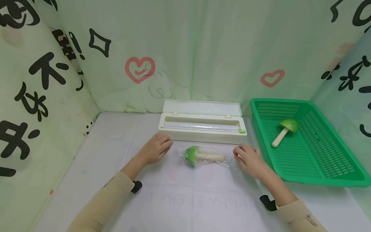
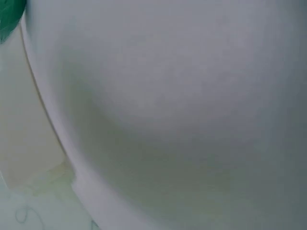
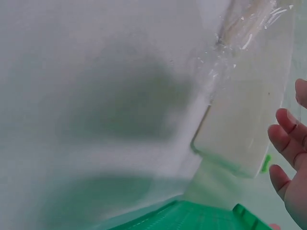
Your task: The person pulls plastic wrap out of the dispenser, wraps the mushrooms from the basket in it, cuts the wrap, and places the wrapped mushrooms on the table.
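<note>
A toy mushroom with a green cap and pale stem lies wrapped in clear cling film between the two hands. My left hand is left of its cap, fingers loosely bent, by the front left corner of a white cling film dispenser. Past the stem end, close to the loose film, is my right hand; in the right wrist view its fingers are spread apart with nothing between them. The left wrist view shows no fingers. The dispenser's lid stands raised over a film roll.
A green plastic basket stands on the right, close by the right forearm. Inside it lies another green-capped mushroom. A green slider sits at the dispenser's right end. Printed curtains enclose the white table.
</note>
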`<state>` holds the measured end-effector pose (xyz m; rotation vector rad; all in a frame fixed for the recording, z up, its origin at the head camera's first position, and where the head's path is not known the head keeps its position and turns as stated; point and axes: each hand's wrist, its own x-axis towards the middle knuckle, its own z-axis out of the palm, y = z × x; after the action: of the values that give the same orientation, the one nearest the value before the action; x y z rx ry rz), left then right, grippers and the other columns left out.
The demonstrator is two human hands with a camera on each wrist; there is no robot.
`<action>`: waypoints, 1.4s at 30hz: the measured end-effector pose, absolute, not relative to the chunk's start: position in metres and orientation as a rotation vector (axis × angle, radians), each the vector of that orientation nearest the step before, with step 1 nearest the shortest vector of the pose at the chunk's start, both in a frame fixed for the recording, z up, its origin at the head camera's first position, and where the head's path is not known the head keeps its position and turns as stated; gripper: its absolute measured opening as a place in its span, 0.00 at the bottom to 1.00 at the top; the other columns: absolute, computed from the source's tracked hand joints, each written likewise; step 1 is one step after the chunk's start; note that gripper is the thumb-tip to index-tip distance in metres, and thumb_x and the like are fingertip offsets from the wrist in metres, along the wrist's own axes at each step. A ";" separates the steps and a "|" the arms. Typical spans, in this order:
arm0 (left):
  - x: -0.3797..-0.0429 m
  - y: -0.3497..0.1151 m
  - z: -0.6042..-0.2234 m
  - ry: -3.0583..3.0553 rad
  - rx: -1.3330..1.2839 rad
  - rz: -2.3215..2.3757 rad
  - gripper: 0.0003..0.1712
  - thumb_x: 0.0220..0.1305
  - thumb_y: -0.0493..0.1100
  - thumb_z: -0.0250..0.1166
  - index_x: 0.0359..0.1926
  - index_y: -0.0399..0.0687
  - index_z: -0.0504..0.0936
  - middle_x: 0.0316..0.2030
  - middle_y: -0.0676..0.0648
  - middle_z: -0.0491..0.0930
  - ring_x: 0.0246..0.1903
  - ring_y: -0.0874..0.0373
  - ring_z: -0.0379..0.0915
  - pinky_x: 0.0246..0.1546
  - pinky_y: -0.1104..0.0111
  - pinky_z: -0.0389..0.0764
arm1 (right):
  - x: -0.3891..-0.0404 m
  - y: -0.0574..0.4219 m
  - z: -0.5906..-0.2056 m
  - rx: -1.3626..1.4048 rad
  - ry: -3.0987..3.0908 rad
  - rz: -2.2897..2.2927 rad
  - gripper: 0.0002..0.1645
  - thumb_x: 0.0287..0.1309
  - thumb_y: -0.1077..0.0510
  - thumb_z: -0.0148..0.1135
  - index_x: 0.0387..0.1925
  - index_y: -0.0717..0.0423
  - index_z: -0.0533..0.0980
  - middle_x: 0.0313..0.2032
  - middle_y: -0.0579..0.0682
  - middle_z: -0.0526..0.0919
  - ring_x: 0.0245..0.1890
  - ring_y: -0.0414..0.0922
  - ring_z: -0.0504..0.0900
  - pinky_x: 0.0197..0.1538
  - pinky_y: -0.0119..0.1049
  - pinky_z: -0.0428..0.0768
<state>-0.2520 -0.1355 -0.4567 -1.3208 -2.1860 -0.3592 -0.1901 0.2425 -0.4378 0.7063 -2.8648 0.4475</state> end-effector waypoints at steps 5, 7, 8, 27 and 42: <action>-0.244 -0.135 -0.460 -2.080 -1.493 -0.230 0.26 0.72 0.46 0.30 0.38 0.45 0.76 0.33 0.48 0.73 0.35 0.54 0.68 0.44 0.61 0.69 | -0.186 0.246 -0.446 0.798 -2.894 0.421 0.07 0.53 0.65 0.60 0.30 0.50 0.73 0.33 0.46 0.72 0.37 0.48 0.72 0.43 0.56 0.64; -0.241 -0.133 -0.462 -2.040 -1.559 -0.172 0.26 0.72 0.45 0.30 0.38 0.47 0.76 0.33 0.49 0.73 0.34 0.55 0.69 0.45 0.62 0.70 | -0.185 0.244 -0.450 0.831 -2.886 0.395 0.07 0.52 0.65 0.61 0.30 0.50 0.73 0.32 0.45 0.71 0.35 0.47 0.71 0.43 0.54 0.65; -0.240 -0.132 -0.463 -2.023 -1.589 -0.138 0.25 0.72 0.44 0.30 0.38 0.48 0.76 0.34 0.50 0.73 0.35 0.55 0.69 0.45 0.62 0.70 | -0.184 0.244 -0.451 0.852 -2.879 0.383 0.08 0.51 0.65 0.62 0.30 0.50 0.74 0.31 0.44 0.71 0.34 0.46 0.70 0.42 0.53 0.65; -0.227 -0.108 -0.479 -2.204 -1.691 0.379 0.12 0.63 0.47 0.53 0.48 0.59 0.72 0.46 0.55 0.73 0.47 0.59 0.67 0.50 0.62 0.68 | -0.185 0.232 -0.473 0.996 -2.781 0.071 0.06 0.51 0.60 0.64 0.31 0.49 0.75 0.29 0.47 0.68 0.31 0.46 0.70 0.41 0.50 0.67; -0.228 -0.107 -0.479 -2.183 -1.609 0.153 0.12 0.64 0.50 0.52 0.44 0.53 0.75 0.39 0.52 0.76 0.40 0.58 0.70 0.43 0.64 0.71 | -0.183 0.233 -0.470 0.963 -2.857 0.119 0.09 0.51 0.60 0.64 0.36 0.51 0.76 0.33 0.48 0.74 0.35 0.48 0.73 0.42 0.51 0.68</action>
<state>-0.2281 -0.1072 -0.4785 -1.6094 -2.1829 0.1532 -0.1832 0.2331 -0.4700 0.9633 -2.8574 0.1192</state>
